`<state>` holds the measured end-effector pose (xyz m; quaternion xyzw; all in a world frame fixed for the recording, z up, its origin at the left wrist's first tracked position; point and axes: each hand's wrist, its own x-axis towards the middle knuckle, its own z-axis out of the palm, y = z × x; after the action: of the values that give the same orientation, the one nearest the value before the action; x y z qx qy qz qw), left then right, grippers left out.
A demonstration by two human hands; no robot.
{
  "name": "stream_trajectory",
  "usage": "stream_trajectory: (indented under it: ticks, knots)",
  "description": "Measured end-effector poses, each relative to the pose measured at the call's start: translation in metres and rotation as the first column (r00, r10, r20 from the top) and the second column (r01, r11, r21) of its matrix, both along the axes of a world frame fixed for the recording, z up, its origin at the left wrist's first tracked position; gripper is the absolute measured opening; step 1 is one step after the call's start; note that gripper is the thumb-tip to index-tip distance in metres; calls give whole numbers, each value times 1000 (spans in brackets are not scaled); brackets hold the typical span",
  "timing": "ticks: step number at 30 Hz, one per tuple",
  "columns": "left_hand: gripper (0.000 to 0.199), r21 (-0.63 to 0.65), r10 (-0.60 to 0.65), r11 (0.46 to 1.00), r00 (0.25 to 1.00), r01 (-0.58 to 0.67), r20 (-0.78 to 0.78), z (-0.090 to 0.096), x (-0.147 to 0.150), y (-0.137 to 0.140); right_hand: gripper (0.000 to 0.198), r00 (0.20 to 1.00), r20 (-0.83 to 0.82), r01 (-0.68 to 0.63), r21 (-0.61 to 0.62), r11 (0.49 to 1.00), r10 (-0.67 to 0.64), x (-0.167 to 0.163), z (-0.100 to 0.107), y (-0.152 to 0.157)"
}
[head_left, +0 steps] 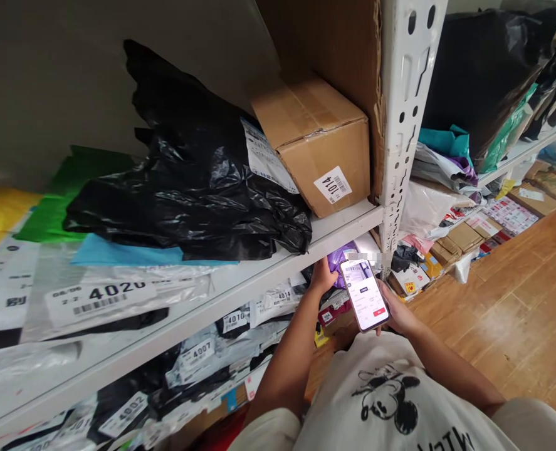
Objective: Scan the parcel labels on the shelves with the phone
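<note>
My right hand [397, 309] is wrapped round a smartphone [365, 297], whose lit screen shows a white page with a red button at the bottom. My left hand [323, 277] grips a shiny purple plastic parcel [340, 260] just behind the phone. A white label on that parcel partly shows above the phone's top edge. Both hands are in front of my body, below the edge of the upper shelf [343, 233]. The phone hides part of the parcel, and some of my fingers are out of sight behind these things.
A large black plastic bag [197, 181] and a cardboard box [329, 150] labelled 1014 lie on the upper shelf. To their right stands a perforated white post [407, 106]. Lower shelves hold numbered parcels [197, 357]. More parcels line the shelving on the right, above a wooden floor [503, 319].
</note>
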<state>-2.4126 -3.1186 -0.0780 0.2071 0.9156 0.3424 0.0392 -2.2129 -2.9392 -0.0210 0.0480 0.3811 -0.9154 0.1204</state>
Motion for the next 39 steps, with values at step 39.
stream_trajectory:
  ticks: [39]
  knots:
    - [100, -26, 90, 996, 989, -87, 116, 6, 2, 5, 99, 985, -36, 173, 213, 962, -169, 59, 22, 70]
